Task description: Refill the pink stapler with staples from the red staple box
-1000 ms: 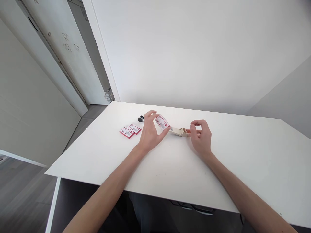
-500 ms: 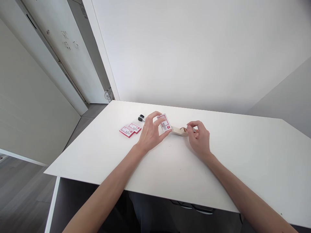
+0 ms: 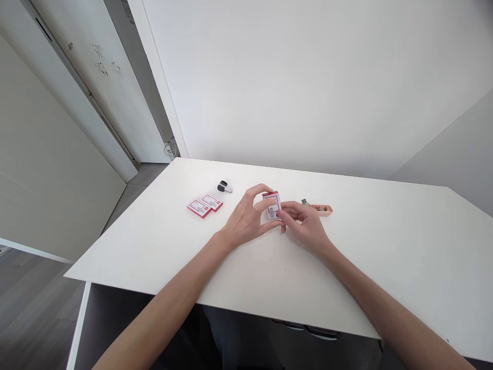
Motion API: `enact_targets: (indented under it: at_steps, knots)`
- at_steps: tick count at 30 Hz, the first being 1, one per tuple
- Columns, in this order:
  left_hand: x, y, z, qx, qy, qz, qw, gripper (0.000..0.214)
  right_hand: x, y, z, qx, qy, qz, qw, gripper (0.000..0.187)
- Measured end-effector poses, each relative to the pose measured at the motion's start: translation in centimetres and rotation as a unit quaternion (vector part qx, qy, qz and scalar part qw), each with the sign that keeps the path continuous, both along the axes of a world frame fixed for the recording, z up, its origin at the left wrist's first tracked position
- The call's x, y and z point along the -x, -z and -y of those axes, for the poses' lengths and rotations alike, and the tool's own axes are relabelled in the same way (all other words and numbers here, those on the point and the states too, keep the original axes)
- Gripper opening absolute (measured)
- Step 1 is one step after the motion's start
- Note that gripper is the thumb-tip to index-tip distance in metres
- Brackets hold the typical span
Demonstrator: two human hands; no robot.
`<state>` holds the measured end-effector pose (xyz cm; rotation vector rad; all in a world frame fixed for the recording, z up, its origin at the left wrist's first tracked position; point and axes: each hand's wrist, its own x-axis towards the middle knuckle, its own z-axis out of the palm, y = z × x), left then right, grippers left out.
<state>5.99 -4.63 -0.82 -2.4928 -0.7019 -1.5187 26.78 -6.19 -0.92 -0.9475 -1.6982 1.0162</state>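
Between both hands is a small white and red staple box [image 3: 273,211], held upright above the desk. My left hand [image 3: 246,218] grips it by the top and bottom edges. The fingers of my right hand [image 3: 306,226] close on its right lower corner. Just behind my right hand lies a pink stapler [image 3: 326,209], opened, with metal parts showing; its left part is hidden by the hand. Left of my hands, two more staple boxes [image 3: 199,208] lie flat, one partly overlapping the other. A black staple remover [image 3: 223,186] with metal jaws rests behind them.
The white desk [image 3: 154,236] has its front edge close to me and meets a white wall [image 3: 288,87] at the back. A door [image 3: 127,82] and grey floor show beyond the desk's left side. Under the desk it is dark.
My right hand has left the stapler and moved left onto the staple box. My left hand has shifted right and slightly down with the box, uncovering the staple remover.
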Motion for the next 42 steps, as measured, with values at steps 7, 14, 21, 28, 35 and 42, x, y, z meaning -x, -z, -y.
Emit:
enact_targets:
  at_steps: [7,14,21,28,35,42]
  knots:
    - [-0.7,-1.7,1.6,0.321,0.070,0.150,0.933,0.032,-0.3,-0.5,-0.5,0.130,-0.067,-0.066,0.987,0.039]
    - [-0.7,-2.4,1.6,0.504,0.207,0.262,0.797,0.042,-0.5,-0.4,-0.9,0.173,-0.112,-0.120,0.971,0.040]
    - [-0.7,-2.5,1.3,0.519,0.198,0.301,0.775,0.049,-0.6,-0.3,-0.8,0.178,-0.137,-0.101,0.969,0.043]
    - [-0.7,-2.6,1.2,0.512,0.172,0.300,0.787,0.046,-0.7,-0.3,-0.8,0.179,-0.162,-0.103,0.965,0.041]
    - [-0.7,-2.5,1.3,0.480,0.158,0.295,0.811,0.039,-0.7,-0.1,-0.8,0.181,-0.167,-0.091,0.965,0.042]
    - [-0.7,-2.6,1.2,0.451,0.133,0.294,0.832,0.036,-0.7,-0.1,-0.8,0.194,-0.161,-0.069,0.965,0.045]
